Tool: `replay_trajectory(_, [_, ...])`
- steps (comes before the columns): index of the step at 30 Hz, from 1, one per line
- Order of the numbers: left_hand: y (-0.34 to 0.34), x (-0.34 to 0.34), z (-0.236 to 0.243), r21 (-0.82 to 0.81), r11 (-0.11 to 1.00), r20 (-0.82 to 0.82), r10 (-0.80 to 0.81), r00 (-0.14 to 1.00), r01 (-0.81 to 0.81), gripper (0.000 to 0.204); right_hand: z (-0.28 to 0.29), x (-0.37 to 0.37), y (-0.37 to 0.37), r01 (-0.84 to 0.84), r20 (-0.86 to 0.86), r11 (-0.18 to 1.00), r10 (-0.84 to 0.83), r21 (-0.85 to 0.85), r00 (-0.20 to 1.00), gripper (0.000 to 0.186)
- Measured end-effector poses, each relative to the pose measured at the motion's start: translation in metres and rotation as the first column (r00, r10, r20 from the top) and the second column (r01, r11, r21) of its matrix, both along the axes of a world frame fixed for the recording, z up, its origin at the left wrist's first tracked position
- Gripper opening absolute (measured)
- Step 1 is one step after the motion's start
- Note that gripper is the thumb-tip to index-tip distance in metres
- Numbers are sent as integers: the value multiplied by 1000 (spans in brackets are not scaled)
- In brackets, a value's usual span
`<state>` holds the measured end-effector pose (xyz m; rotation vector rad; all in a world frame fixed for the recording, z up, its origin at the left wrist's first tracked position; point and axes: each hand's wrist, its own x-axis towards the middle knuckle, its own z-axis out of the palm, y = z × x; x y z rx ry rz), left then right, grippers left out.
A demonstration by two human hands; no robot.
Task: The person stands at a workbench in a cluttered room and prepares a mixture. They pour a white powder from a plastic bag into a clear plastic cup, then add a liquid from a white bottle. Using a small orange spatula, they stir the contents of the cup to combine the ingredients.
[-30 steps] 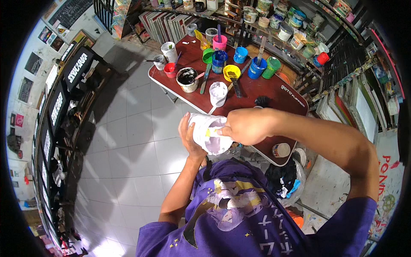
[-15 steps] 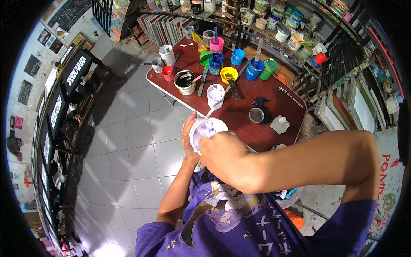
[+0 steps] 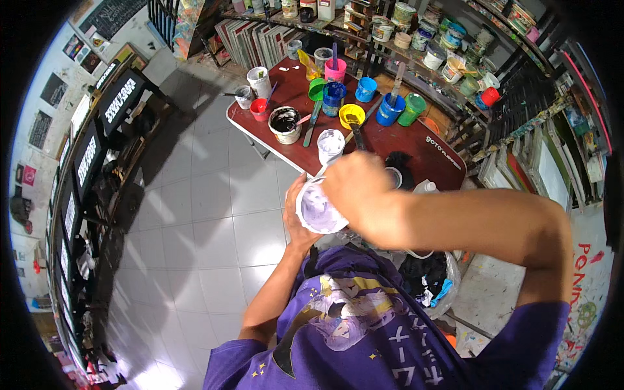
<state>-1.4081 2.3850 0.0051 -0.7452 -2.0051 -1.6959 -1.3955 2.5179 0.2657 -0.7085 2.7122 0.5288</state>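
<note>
My left hand (image 3: 296, 211) is wrapped round the side of a white tub (image 3: 320, 230), tilted so that pale lilac paint (image 3: 316, 209) shows inside. Over the tub's far right rim is my right hand (image 3: 361, 190), blurred by motion. Its fingers look curled; whatever they grip is hidden. A narrow white piece (image 3: 320, 177) juts from the far rim, and I cannot make out whether it is a tool or part of the tub. Just beyond stands a small white cup (image 3: 331, 144) with whitish paint on it, on the dark red table (image 3: 296, 156).
Paint pots crowd the table: a black-smeared tub (image 3: 285, 125), a yellow pot (image 3: 351, 116), a blue pot (image 3: 390, 110) and a green jar (image 3: 411, 109). A white bottle (image 3: 426, 186) stands beyond my right forearm. Shelves of tubs line the back; a bag of rags (image 3: 429, 279) sits at my right.
My right hand has moved up and right from inside the tub to over its far right rim, uncovering more lilac paint. My left hand still holds the tub.
</note>
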Motion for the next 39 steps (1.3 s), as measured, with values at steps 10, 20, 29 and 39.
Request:
replay_trajectory(10, [-2, -1, -7, -73, 996, 51, 51, 997, -48, 101, -14, 16, -21, 83, -179, 993, -97, -86, 979, 8])
replay_trajectory(20, [-12, -12, -15, -31, 999, 46, 46, 998, -45, 104, -29, 34, -16, -135, -3, 974, 136, -180, 991, 17])
replay_trajectory(29, [-24, -12, -13, -46, 998, -42, 42, 998, -44, 106, -11, 19, -6, -212, 105, 972, 222, -97, 969, 19])
replay_trajectory(39, [-31, -9, -13, 45, 996, -22, 78, 997, -77, 105, -9, -3, 20, -198, 9, 972, 200, -128, 980, 17])
